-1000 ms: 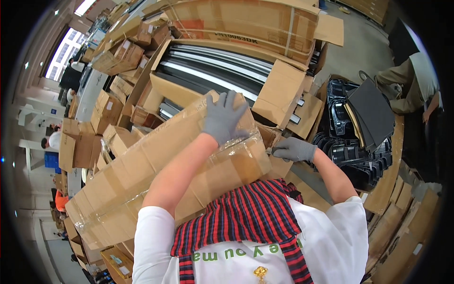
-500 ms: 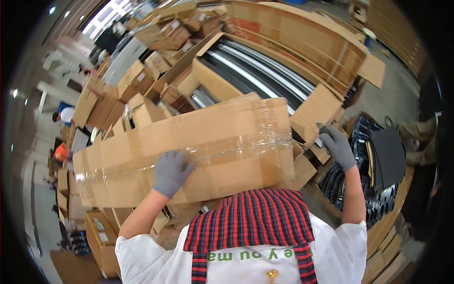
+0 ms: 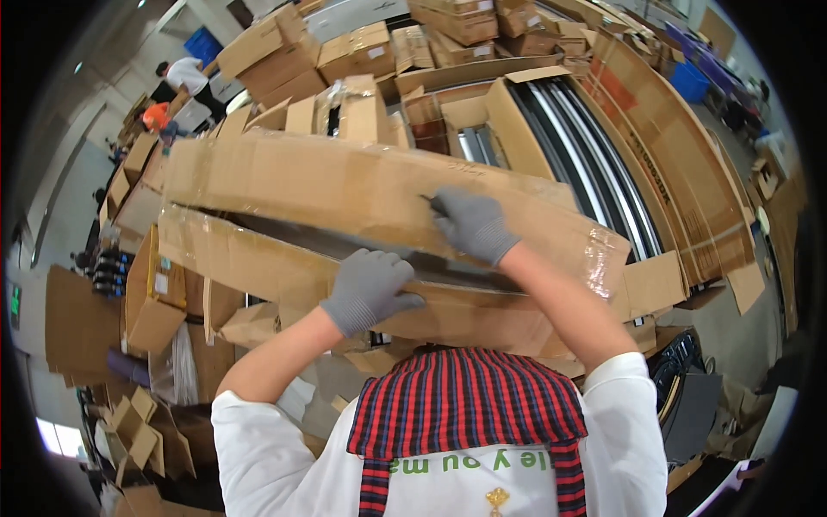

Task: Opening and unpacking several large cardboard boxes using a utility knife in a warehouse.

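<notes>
We hold a long brown carton [image 3: 379, 224], taped and slit open. Far behind it stand stacked brown boxes [image 3: 345, 56] with white labels; a small labelled box [image 3: 155, 293] sits left.

A long, flat brown cardboard box [image 3: 379, 233], wrapped in patches of clear tape, lies crosswise in front of the person's red striped scarf [image 3: 469, 405], its left end higher and farther from it. Its long seam gapes open, the upper flap lifted from the lower wall, with dark contents showing in the slit.
</notes>
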`<state>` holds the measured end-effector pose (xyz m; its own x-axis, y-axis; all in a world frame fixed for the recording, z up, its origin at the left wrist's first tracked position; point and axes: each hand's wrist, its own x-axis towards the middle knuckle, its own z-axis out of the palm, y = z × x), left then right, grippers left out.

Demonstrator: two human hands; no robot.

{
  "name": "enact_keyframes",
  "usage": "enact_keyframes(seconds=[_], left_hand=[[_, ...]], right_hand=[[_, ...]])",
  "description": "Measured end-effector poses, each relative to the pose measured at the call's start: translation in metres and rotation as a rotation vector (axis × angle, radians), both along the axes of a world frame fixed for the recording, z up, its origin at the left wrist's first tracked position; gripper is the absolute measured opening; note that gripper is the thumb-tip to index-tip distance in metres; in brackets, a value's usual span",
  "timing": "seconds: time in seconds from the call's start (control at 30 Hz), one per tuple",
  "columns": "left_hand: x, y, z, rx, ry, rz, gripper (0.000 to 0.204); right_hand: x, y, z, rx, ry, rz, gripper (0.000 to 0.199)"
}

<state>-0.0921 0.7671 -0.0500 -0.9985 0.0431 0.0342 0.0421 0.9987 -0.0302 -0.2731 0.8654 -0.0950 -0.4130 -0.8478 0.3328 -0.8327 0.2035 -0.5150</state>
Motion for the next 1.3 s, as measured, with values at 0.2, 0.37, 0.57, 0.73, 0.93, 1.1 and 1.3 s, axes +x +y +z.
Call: enact_keyframes(seconds=[0.2, 0.37, 0.57, 0.73, 0.93, 1.1, 1.3], left_hand=[[0.042, 0.034, -0.012, 0.031, 0.323, -0.019, 0.028], [0.069, 0.056, -0.012, 0.093, 0.330, 0.066, 0.026], [0.139, 0.085, -0.005, 0.061, 0.275, 0.257, 0.026], [0.162, 0.071, 0.023, 0.329, 0.200, 0.343, 0.025], [0.248, -0.097, 0.055, 0.086, -0.036, 1.190, 0.032], [0.253, -0.157, 0.033, 0.153, -0.142, 1.091, 0.030], [0.287, -0.146, -0.006, 0.478, -0.143, 0.645, 0.047]], right_hand=[[-0.015, -0.018, -0.003, 0.057, 0.009, 0.022, 0.018], [-0.039, -0.036, -0.011, 0.125, 0.157, 0.008, 0.021], [-0.075, -0.075, 0.003, 0.151, 0.176, 0.054, 0.024], [-0.045, -0.071, 0.054, 0.147, 0.158, 0.191, 0.026], [0.023, -0.029, 0.060, 0.127, 0.386, 0.203, 0.032], [0.102, -0.041, 0.055, -0.035, 0.522, 0.259, 0.024], [0.266, -0.116, 0.071, -0.155, 0.260, 0.599, 0.016]])
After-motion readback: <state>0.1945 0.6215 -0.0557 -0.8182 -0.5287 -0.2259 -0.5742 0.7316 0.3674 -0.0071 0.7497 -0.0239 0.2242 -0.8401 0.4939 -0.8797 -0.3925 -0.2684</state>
